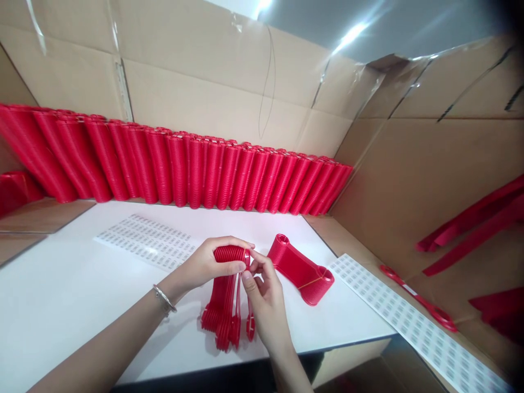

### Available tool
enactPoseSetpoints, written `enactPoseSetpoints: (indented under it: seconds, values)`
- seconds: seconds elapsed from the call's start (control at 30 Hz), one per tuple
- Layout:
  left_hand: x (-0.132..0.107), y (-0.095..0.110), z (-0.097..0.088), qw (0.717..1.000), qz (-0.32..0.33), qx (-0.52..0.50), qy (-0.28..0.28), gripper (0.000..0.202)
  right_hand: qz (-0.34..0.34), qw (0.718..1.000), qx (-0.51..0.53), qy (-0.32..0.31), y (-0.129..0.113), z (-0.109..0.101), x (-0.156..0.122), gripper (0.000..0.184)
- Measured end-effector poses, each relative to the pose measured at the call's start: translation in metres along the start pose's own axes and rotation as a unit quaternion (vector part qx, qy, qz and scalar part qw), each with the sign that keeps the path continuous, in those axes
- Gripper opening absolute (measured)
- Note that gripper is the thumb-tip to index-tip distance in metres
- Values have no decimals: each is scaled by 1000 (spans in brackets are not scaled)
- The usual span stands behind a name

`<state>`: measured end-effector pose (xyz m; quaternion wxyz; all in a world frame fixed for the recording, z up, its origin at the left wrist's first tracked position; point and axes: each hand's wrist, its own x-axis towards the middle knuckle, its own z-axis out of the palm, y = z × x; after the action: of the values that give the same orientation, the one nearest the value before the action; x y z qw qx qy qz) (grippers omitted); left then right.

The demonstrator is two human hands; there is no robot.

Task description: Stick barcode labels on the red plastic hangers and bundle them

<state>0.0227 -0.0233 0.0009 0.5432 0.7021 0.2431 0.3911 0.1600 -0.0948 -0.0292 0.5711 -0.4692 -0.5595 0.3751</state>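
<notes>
My left hand is closed around the top end of a stack of thin red plastic pieces that fans out toward the near edge of the white table. My right hand pinches at the same top end, fingertips touching the outermost red piece. A silver bangle sits on my left wrist. Just to the right lies a banded bundle of the same red pieces, flat on the table.
A long row of stacked red pieces leans against the cardboard back wall. Sheets of small barcode labels lie on the table and at the right. A single red piece and red strips rest on cardboard at right.
</notes>
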Motion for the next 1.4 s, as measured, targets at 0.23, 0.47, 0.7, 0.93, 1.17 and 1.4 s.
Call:
enactPoseSetpoints:
  seconds: [0.23, 0.47, 0.7, 0.93, 1.17, 1.4]
  values:
    - [0, 0, 0, 999, 1, 32, 17, 28, 10, 1000, -6, 10, -1, 2, 7, 34]
    - [1, -2, 0, 998, 15, 50, 26, 22, 38, 998, 49, -11, 2, -6, 13, 27]
    - [0, 1, 2, 994, 42, 93, 27, 19, -33, 995, 53, -73, -9, -21, 29, 12]
    - [0, 4, 5, 992, 36, 114, 38, 19, 15, 995, 87, -37, -4, -15, 31, 14]
    - [-1, 0, 4, 992, 23, 116, 43, 24, -28, 995, 74, -66, -1, -18, 23, 17]
    - [0, -1, -1, 989, 26, 144, 26, 31, -6, 995, 92, -28, 1, -15, 27, 13]
